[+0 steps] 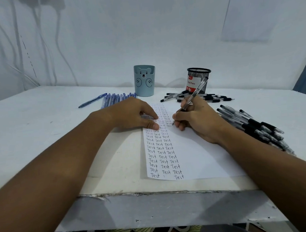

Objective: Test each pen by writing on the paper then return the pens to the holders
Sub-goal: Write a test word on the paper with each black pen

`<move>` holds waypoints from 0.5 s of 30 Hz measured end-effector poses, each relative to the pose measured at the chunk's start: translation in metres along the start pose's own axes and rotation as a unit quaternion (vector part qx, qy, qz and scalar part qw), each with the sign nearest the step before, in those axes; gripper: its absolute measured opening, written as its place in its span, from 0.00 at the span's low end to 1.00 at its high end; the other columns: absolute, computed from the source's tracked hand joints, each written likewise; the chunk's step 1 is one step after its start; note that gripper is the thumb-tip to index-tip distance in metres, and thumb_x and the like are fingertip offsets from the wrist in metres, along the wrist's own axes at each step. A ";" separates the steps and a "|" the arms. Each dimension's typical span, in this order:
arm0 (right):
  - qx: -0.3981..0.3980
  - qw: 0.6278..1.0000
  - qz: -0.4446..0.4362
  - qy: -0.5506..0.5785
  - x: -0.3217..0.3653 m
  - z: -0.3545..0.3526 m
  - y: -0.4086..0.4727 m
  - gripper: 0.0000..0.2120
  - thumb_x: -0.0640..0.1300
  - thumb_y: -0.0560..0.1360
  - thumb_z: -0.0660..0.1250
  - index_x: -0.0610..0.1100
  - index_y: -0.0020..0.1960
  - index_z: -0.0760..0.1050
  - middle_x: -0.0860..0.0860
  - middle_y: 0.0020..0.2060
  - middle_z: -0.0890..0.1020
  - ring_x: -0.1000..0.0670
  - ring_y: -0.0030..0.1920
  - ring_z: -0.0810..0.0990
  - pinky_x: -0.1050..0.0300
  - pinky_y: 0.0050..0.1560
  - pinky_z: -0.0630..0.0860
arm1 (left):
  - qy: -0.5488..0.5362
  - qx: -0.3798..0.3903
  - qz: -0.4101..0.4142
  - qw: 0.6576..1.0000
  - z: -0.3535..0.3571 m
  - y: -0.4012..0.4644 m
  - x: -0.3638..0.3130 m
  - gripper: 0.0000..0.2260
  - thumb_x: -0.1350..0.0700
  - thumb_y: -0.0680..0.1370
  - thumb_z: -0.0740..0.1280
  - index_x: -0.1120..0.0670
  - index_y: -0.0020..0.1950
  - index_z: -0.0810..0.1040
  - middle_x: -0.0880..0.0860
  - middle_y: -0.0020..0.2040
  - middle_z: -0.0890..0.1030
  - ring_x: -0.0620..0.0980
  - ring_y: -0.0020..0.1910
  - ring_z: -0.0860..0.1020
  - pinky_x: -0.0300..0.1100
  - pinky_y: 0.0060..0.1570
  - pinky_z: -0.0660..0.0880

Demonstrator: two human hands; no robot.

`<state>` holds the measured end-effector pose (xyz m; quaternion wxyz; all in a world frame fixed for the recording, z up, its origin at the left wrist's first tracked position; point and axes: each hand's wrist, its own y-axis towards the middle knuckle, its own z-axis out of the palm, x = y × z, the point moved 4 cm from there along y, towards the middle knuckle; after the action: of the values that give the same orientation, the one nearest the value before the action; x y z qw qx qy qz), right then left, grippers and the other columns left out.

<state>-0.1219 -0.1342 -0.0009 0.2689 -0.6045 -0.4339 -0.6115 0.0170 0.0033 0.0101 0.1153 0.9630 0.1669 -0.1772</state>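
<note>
A white paper [195, 154] lies on the table, with columns of the word "Test" down its left part. My left hand [132, 115] rests flat on the paper's upper left, fingers straight, pressing it down. My right hand [196, 119] grips a clear black pen [194, 96], whose tip touches the paper at the end of a "Test" row. At the back stand a light blue bear holder [144, 80] and a black mesh holder [199, 79].
Blue pens [112, 99] lie in a row left of the bear holder. Black pens [200, 96] are scattered before the mesh holder, and a large pile of black pens [255, 126] lies at the right. The table's front edge [161, 192] is close.
</note>
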 end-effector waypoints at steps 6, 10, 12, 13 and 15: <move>-0.008 0.999 -0.004 -0.042 -0.003 0.000 0.003 0.16 0.27 0.74 0.67 0.43 0.49 0.63 0.40 0.33 0.78 0.42 0.34 0.77 0.51 0.35 0.75 | 0.010 0.002 0.003 1.000 0.000 -0.001 -0.001 0.28 0.31 0.62 0.68 0.42 0.59 0.81 0.41 0.62 0.78 0.40 0.63 0.73 0.38 0.65 0.65; 0.003 0.998 0.000 -0.058 0.000 0.000 0.000 0.17 0.26 0.73 0.66 0.42 0.50 0.63 0.39 0.34 0.77 0.43 0.33 0.75 0.52 0.32 0.73 | 0.012 0.000 0.000 1.000 0.000 0.000 0.000 0.29 0.30 0.62 0.68 0.42 0.58 0.81 0.40 0.62 0.78 0.40 0.63 0.73 0.41 0.67 0.66; 0.002 0.999 0.005 -0.034 0.001 0.000 0.000 0.18 0.25 0.73 0.66 0.42 0.50 0.63 0.39 0.34 0.76 0.44 0.31 0.75 0.54 0.29 0.72 | 0.010 0.001 0.000 1.000 0.000 0.000 0.000 0.30 0.30 0.61 0.68 0.42 0.58 0.81 0.40 0.62 0.78 0.40 0.63 0.73 0.42 0.68 0.66; -0.001 1.000 0.007 -0.018 0.001 -0.001 0.000 0.18 0.25 0.73 0.66 0.42 0.50 0.63 0.39 0.34 0.76 0.44 0.30 0.76 0.55 0.29 0.73 | 0.008 0.002 0.000 1.000 0.001 0.000 0.000 0.30 0.30 0.61 0.68 0.42 0.58 0.81 0.40 0.62 0.78 0.40 0.63 0.73 0.42 0.68 0.66; -0.003 1.000 0.006 -0.021 -0.001 0.000 0.001 0.17 0.25 0.73 0.66 0.42 0.50 0.63 0.39 0.33 0.77 0.43 0.31 0.76 0.54 0.30 0.74 | 0.008 0.002 0.001 1.000 0.000 -0.001 -0.001 0.29 0.31 0.62 0.68 0.42 0.59 0.81 0.41 0.62 0.78 0.40 0.63 0.73 0.41 0.67 0.66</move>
<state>-0.1213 -0.1348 -0.0015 0.2623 -0.6206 -0.4339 -0.5982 0.0159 0.0034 0.0099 0.1117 0.9648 0.1669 -0.1697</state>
